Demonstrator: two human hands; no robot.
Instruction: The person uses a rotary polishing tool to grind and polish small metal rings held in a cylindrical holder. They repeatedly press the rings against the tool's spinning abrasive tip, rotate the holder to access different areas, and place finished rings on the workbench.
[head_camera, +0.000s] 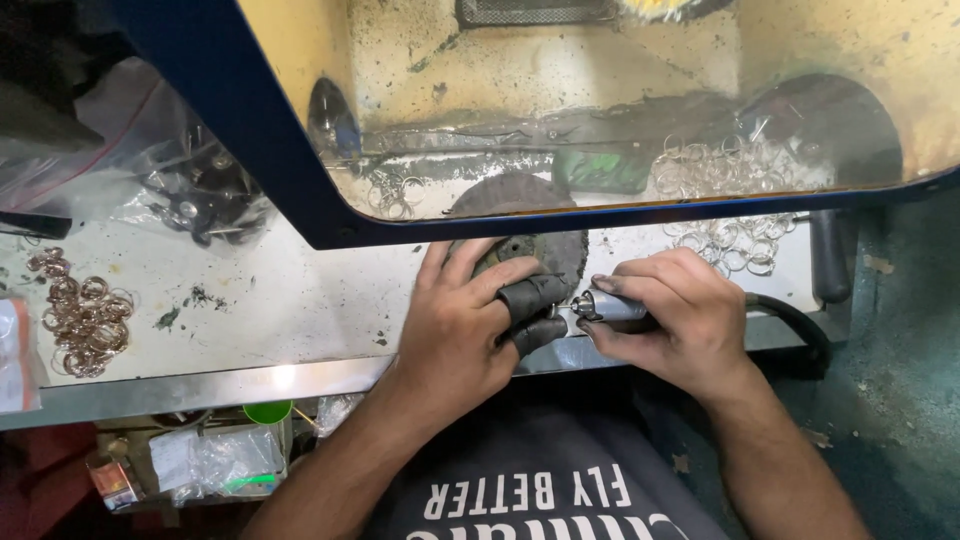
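1. Lying at the worktop's (280, 300) left edge: a pile of copper-coloured rings (85, 320).
2. Left hand (460, 320), its grip pinching a small, hidden piece in black finger guards (530, 295), should stay braced.
3. Right hand (670, 315), closed around the rotary handpiece (612, 306), should press lightly.

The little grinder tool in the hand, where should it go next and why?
Probably a slight nudge of the grinder tool toward the left hand. Its tip sits right at the black-covered fingertips, which seem to pinch something too small to see, above the dark round pad.
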